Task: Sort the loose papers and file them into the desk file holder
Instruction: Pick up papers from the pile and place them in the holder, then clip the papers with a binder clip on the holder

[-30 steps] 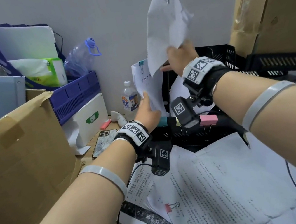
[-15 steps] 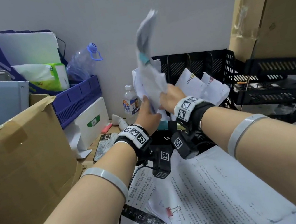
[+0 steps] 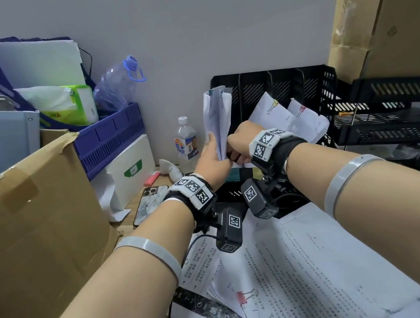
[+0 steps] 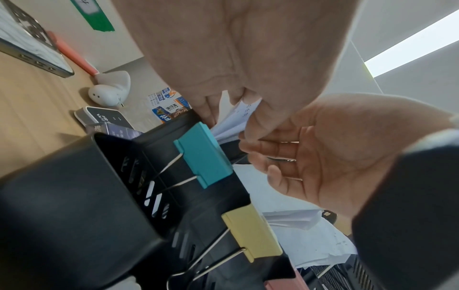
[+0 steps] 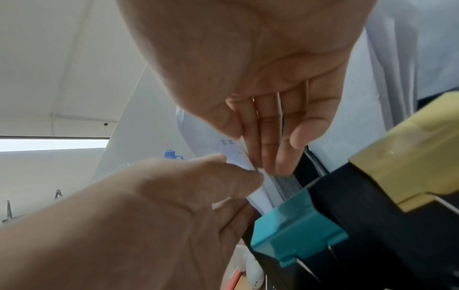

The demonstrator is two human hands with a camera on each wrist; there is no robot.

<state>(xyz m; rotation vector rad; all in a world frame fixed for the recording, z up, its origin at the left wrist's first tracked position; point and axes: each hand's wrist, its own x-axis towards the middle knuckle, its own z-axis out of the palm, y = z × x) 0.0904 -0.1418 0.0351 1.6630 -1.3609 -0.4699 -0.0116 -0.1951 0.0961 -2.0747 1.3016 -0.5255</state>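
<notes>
Both hands on one stack (image 3: 217, 119), standing upright at the holder's (image 3: 282, 84) leftmost slot. Left hand (image 3: 210, 158) pinches the stack's lower left edge, thumb on the near face, fingers behind. Right hand (image 3: 239, 141) presses from the right, fingers (image 5: 263, 141) straight and flat along the sheets, not curled round them. Most of the stack stands above both grips; its bottom edge sits just above a teal clip (image 4: 203, 155) on the holder's front wall. Yellow clip (image 4: 250, 231) one divider over. Two clipped bundles (image 3: 290, 116) already lean in the next slots. Loose sheets (image 3: 303, 267) lie on the desk (image 4: 29, 109) under the forearms.
</notes>
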